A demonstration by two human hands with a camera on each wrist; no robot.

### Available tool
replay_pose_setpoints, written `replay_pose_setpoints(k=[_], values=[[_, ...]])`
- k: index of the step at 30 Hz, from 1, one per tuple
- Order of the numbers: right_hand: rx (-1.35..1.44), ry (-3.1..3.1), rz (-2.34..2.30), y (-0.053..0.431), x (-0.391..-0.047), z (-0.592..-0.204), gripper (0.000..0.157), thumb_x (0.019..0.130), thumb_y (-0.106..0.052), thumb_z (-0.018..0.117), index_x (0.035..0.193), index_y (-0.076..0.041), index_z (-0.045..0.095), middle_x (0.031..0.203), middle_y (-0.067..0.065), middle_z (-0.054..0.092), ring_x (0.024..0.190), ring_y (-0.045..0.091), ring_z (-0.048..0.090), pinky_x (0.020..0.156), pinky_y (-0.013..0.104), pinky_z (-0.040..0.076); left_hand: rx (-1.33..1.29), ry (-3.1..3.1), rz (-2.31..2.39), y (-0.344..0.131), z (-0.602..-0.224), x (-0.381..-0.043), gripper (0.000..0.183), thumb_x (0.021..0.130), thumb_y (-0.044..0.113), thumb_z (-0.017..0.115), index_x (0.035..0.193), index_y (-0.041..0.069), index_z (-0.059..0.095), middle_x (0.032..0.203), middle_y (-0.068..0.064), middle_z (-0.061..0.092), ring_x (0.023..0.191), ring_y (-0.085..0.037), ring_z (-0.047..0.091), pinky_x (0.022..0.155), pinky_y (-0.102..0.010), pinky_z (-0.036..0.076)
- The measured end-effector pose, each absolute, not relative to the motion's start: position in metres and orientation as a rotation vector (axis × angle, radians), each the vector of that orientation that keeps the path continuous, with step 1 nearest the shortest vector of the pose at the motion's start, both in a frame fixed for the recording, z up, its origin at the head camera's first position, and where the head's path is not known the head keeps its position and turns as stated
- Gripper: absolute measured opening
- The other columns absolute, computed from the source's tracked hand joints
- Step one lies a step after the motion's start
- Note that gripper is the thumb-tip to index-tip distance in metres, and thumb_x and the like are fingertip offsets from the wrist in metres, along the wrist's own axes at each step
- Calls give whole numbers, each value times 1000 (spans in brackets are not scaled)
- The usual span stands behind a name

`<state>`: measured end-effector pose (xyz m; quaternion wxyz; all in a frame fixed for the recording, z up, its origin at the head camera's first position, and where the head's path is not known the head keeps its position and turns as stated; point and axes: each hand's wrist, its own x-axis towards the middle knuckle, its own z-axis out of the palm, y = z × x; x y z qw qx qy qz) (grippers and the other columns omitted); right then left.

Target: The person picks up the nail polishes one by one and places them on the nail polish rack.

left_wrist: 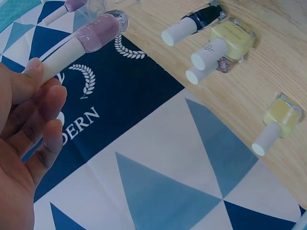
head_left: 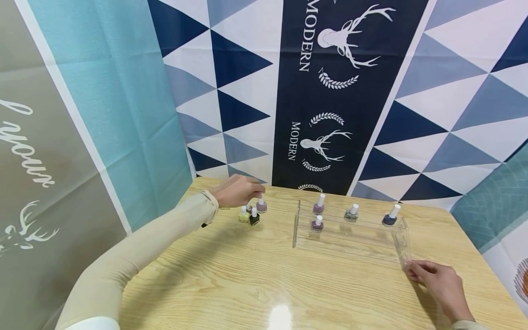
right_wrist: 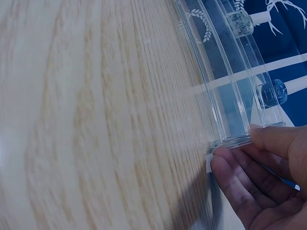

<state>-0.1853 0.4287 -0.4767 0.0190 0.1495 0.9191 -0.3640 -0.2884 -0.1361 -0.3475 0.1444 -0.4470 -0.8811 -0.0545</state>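
My left hand (head_left: 238,190) pinches the white cap of a mauve nail polish bottle (left_wrist: 99,34) between thumb and fingers, at the back left of the table. Whether the bottle's base touches the wood cannot be told. Close by stand a black polish bottle (left_wrist: 207,18), a yellow one (left_wrist: 232,40) and a glittery one (left_wrist: 225,65) partly hidden behind the yellow. At the right, my right hand (head_left: 441,282) grips the near right end of a clear stepped rack (right_wrist: 230,96), thumb above and fingers below its edge.
On the rack's upper step are a purple bottle (head_left: 318,207), a clear glitter bottle (head_left: 351,213) and a navy bottle (head_left: 390,218). A plum bottle (head_left: 317,225) occupies a lower step. Another yellow bottle (left_wrist: 283,115) stands apart. Patterned cloth (head_left: 243,91) hangs behind the wooden table (head_left: 231,275).
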Motion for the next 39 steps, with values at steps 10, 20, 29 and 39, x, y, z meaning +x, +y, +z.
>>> replay_pose_setpoints(k=[10,20,29,39], values=[[464,2852,-1130,429,-185,-477,66,98,-57,62,120,4,72,99,10,78,74,-2,64,90,55,48,-1316,-2525,-129,-123,-344,-287,14,103,12,64,108,11,77,96,1,71,75,-7,64,67,-20,52],[481,2862,-1110,428,-186,-477,66,97,-58,62,120,3,73,101,11,78,75,-4,60,90,55,47,-1357,-2489,-137,-107,-340,-285,14,103,13,64,106,11,77,95,1,72,73,-7,63,67,-20,51],[508,2869,-1086,429,-186,-477,66,97,-59,63,118,2,74,103,13,77,78,-1,59,89,54,46,-1397,-2470,-128,-94,-337,-284,16,104,14,63,109,10,77,97,1,73,76,-7,66,70,-20,52],[505,2856,-1118,429,-186,-477,64,97,-56,64,119,3,73,102,12,77,75,-4,60,90,55,47,-1444,-2454,-110,-82,-337,-286,15,104,15,62,108,13,76,96,3,72,73,-6,66,67,-20,51]])
